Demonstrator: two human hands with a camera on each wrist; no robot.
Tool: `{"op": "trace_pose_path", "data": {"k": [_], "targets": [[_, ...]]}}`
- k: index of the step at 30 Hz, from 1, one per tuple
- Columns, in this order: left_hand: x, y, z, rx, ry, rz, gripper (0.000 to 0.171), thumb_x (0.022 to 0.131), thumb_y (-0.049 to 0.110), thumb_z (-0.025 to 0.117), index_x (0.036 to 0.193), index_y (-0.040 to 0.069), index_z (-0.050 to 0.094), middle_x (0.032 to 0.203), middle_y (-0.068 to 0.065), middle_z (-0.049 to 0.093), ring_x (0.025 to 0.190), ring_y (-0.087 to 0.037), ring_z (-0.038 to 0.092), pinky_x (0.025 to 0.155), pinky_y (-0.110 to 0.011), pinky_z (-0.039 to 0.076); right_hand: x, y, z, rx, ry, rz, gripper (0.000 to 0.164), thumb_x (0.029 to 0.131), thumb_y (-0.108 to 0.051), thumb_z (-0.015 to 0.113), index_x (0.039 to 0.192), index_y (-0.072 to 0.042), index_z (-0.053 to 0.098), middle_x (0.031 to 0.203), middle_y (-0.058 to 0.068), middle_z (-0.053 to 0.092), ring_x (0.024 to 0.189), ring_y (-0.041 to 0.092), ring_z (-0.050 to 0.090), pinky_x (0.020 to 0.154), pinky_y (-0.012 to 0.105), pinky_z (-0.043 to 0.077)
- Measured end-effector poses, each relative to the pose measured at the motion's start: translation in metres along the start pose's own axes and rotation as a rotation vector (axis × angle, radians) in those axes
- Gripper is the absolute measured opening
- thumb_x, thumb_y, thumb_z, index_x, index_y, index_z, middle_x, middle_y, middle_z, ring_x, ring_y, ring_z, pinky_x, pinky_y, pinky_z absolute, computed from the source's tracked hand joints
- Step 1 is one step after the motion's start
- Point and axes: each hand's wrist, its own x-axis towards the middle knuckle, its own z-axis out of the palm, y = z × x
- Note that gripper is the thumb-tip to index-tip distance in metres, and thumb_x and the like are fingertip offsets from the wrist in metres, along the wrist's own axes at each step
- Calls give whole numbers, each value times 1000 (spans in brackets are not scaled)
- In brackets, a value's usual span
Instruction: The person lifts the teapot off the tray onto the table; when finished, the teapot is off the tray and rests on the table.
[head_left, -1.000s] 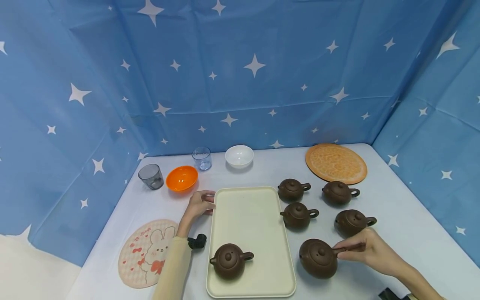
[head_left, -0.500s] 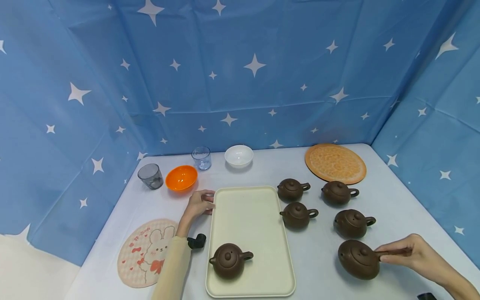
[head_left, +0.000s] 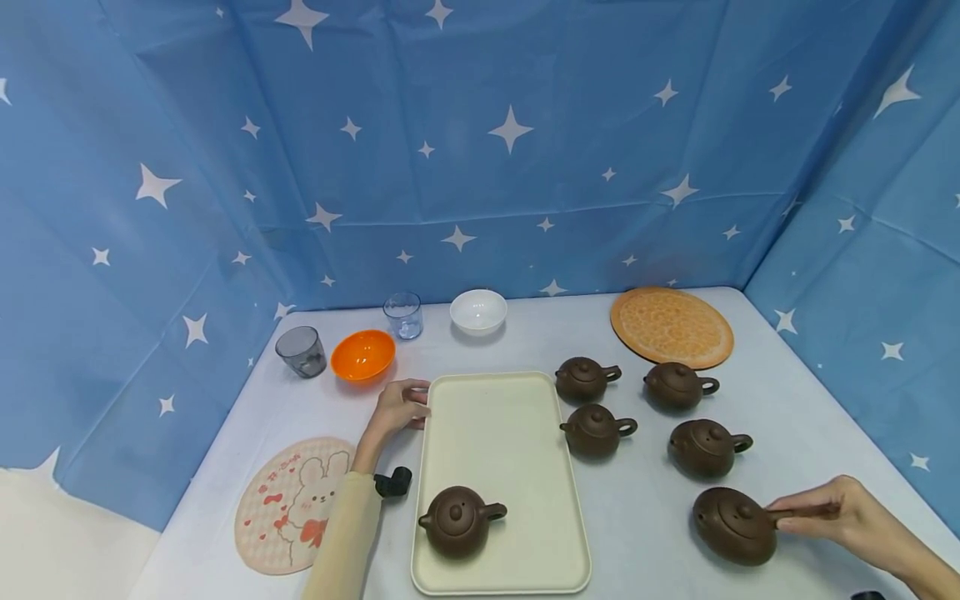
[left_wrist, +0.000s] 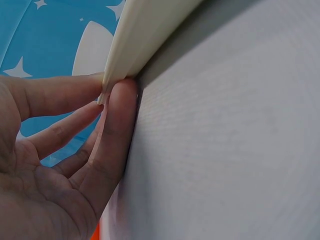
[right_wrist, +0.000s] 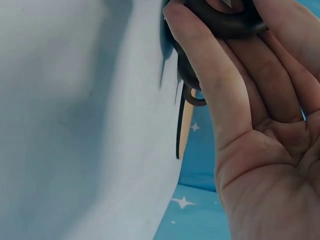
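Note:
My right hand (head_left: 843, 518) pinches the handle of a dark brown teapot (head_left: 733, 525) at the table's front right. That teapot tilts a little, its lid on; the right wrist view shows the dark handle (right_wrist: 232, 22) between thumb and fingers. At the left long side of a cream tray (head_left: 502, 450), my left hand (head_left: 401, 408) holds the rim. Up close in the left wrist view, thumb and fingers pinch the tray edge (left_wrist: 120, 60). A second brown teapot (head_left: 457, 522) stands on the tray's near end, handle to the right.
Several more brown teapots (head_left: 705, 447) stand right of the tray. An orange bowl (head_left: 363, 357), a white bowl (head_left: 478, 312), a grey glass (head_left: 302, 352) and a clear glass (head_left: 404, 315) line the back left. A round orange mat (head_left: 672, 327) and a rabbit mat (head_left: 296, 504) lie flat.
My right hand has carried the teapot to the right, away from the tray and in front of the other teapots. My left hand and the tray have stayed put.

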Motion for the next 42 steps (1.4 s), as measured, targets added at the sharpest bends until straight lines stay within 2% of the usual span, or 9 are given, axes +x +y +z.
{"op": "trace_pose_path", "data": {"k": [5, 19, 30, 33, 38, 40, 42], "targets": [[0, 0, 0, -7, 0, -2, 48, 73, -13, 66, 120, -4, 61, 90, -18, 64, 58, -17, 63, 55, -33, 60, -2, 4, 0, -7, -4, -1, 22, 89, 6, 58, 102, -1, 74, 97, -11, 73, 88, 0, 67, 63, 20, 57], [1, -1, 0, 0, 4, 18, 48, 73, -14, 66, 120, -6, 61, 91, -20, 65, 57, -15, 62, 54, -32, 60, 1, 11, 4, -14, 19, -102, 28, 85, 12, 59, 101, -4, 76, 95, -8, 73, 87, 1, 68, 62, 19, 57], [1, 0, 0, 9, 22, 6, 47, 73, -12, 67, 119, -3, 63, 89, -17, 65, 57, -16, 62, 54, -31, 60, 2, 7, 1, -26, -9, -60, 24, 86, 7, 61, 100, -5, 75, 96, -12, 73, 84, 1, 68, 62, 21, 58], [1, 1, 0, 5, 19, 7, 47, 73, -12, 67, 119, -3, 63, 89, -17, 65, 57, -16, 63, 54, -31, 60, 1, 3, 2, -64, 26, -21, 20, 88, 4, 61, 103, 0, 73, 97, -14, 72, 85, 0, 68, 63, 21, 58], [-1, 2, 0, 0, 18, 4, 47, 73, -13, 67, 119, -3, 62, 90, -17, 64, 58, -17, 63, 55, -32, 60, 7, -17, 13, -152, 184, 82, 26, 90, -6, 63, 109, 12, 66, 98, -15, 72, 84, 0, 68, 65, 22, 59], [-1, 1, 0, -1, 17, 2, 48, 73, -13, 66, 120, -4, 62, 90, -18, 64, 59, -18, 62, 55, -32, 60, 14, -29, 19, -168, 240, 102, 28, 90, -9, 64, 110, 11, 66, 98, -12, 72, 84, 0, 68, 66, 23, 59], [-1, 0, 1, -6, 14, -4, 48, 73, -13, 66, 120, -4, 62, 91, -18, 64, 59, -18, 63, 55, -33, 60, 22, -41, 25, -176, 271, 79, 26, 90, -9, 65, 110, 8, 67, 98, -8, 73, 86, -1, 67, 67, 22, 59]]}}
